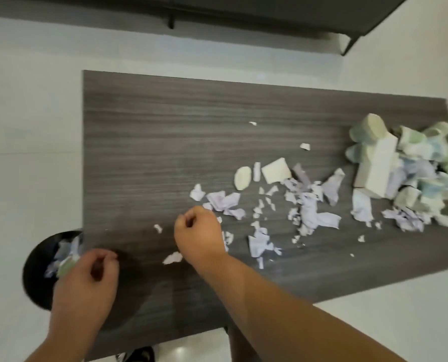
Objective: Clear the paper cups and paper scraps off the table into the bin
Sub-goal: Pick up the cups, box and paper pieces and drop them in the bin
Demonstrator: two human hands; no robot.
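Torn lilac and white paper scraps [309,205] lie scattered over the right half of the dark wood-grain table [165,126]. Crushed pale green and blue paper cups [400,163] are heaped at the far right end. My right hand [199,233] hovers at the left edge of the scraps with its fingers curled; whether it holds any paper is hidden. My left hand [89,278] is at the table's left edge with curled fingers and nothing visible in it. The black round bin [38,259] stands on the floor just left of it, with scraps and a cup inside.
Two small scraps [172,258] lie between my hands. A flattened cup piece [276,170] and an oval cup bottom [242,178] lie mid-table. White floor surrounds the table. A dark piece of furniture [243,11] stands beyond it.
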